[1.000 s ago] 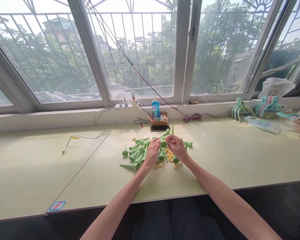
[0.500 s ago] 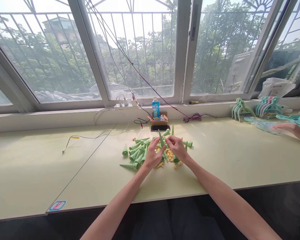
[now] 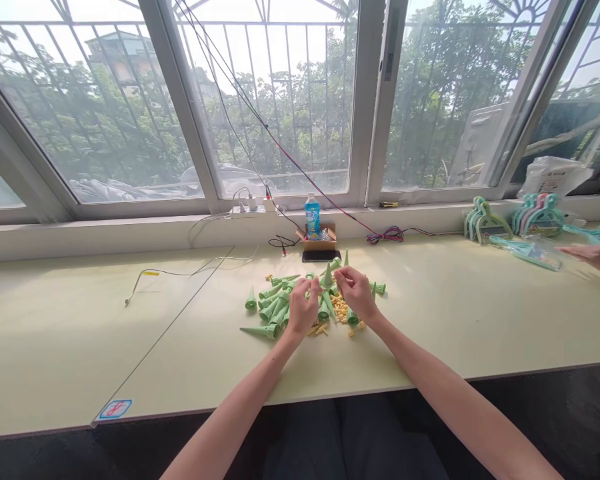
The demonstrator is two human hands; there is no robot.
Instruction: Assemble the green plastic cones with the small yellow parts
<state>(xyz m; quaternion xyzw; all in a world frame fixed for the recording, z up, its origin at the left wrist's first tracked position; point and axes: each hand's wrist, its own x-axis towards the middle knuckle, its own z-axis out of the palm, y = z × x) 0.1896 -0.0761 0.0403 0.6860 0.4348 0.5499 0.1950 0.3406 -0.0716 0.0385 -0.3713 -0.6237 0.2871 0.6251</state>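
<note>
Desk [image 3: 455, 320], between near and far edges: green cones [image 3: 279, 304], heaped; yellow pieces [image 3: 339, 309], loose. Left hand [image 3: 304, 307], right hand [image 3: 357, 293]: fingers curled beside one upright cone [image 3: 328, 277]; grip unclear.

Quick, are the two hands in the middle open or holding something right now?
Left hand: fingers curled beside a green cone; any hold cannot be told.
Right hand: fingertips drawn together; anything between them cannot be made out.
</note>
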